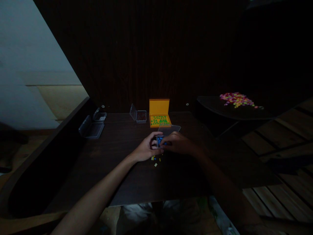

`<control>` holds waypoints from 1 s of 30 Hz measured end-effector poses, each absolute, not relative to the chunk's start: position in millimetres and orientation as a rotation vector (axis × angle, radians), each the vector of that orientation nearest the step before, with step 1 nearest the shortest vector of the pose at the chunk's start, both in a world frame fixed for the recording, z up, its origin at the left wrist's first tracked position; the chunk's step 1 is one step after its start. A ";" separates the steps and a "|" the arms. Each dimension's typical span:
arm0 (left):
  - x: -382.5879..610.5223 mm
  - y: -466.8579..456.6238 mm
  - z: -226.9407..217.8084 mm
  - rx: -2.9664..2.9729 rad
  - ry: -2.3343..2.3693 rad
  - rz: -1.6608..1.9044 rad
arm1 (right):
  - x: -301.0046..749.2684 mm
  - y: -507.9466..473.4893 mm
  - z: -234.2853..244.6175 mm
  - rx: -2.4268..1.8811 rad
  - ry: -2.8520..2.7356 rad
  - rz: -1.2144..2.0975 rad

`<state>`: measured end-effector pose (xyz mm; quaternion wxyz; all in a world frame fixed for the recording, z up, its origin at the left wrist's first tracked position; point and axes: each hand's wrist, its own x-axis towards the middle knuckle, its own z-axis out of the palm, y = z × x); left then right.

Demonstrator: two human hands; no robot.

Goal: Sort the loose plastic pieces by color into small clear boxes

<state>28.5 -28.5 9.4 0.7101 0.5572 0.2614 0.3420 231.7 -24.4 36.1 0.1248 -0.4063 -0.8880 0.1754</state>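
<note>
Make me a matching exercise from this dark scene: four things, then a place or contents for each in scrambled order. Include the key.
Things:
1. Open orange rectangular box
2. Heap of small pink and yellow pieces
3. Clear plastic box at the bare hands
4. Small pale square piece

Matches:
A. On the dark shelf at right
B. Contains blue pieces
C. On the dark brown tabletop
D. Contains green pieces

Pairs: 1-D, 2-A, 3-B, 4-C

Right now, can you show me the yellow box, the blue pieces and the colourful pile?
Yellow box [159,107], head view: inside of its raised lid.
Blue pieces [160,140], head view: middle of the part that shows.
Colourful pile [237,99], head view: middle of the heap.
</note>
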 end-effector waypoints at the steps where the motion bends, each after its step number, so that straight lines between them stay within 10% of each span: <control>1: 28.4 -28.4 9.5 1.236 0.580 0.758 | 231.6 -24.3 35.6 -1.185 -2.585 0.513; 30: 26.2 -26.0 7.1 1.255 0.594 0.765 | 230.7 -24.0 32.6 -1.184 -2.562 0.493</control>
